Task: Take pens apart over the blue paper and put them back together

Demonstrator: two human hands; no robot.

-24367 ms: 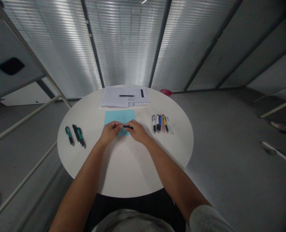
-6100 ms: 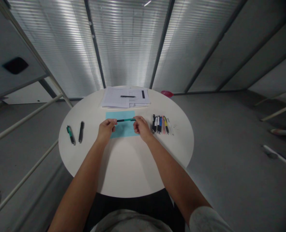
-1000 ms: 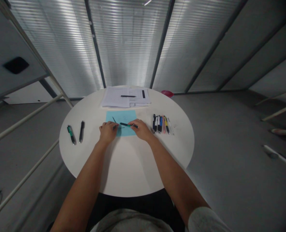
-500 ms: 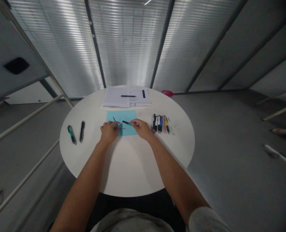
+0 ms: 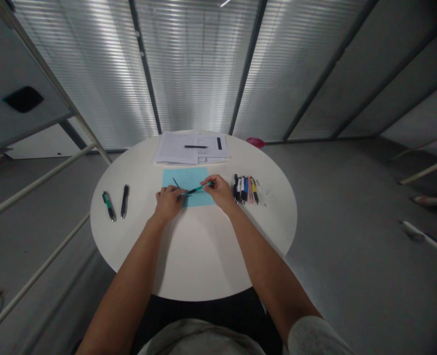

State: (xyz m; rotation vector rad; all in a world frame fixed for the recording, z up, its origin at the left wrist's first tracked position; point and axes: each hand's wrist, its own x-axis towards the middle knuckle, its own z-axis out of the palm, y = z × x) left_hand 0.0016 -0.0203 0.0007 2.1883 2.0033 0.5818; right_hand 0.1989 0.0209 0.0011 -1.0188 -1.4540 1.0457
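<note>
Over the light-blue sheet (image 5: 199,199), my right hand (image 5: 218,190) pinches a green and black pen (image 5: 199,188) near its right end. The pen slants down to the left, its dark end close to the fingertips of my left hand (image 5: 169,201). My left hand lies at the sheet's left side with its fingers bent together; what they hold is too small to make out. A thin dark rod (image 5: 176,182) rests on the sheet just above the left fingers.
On the round white table (image 5: 199,256), several pens (image 5: 246,190) stand in a row at the right. A green pen (image 5: 108,206) and a black pen (image 5: 124,201) lie at the left. Papers (image 5: 177,148) with a dark pen (image 5: 196,147) on top are at the back.
My right hand has risen slightly and moved right, and more of the green pen shows, now tilted the other way. My left hand has shifted a little to the right.
</note>
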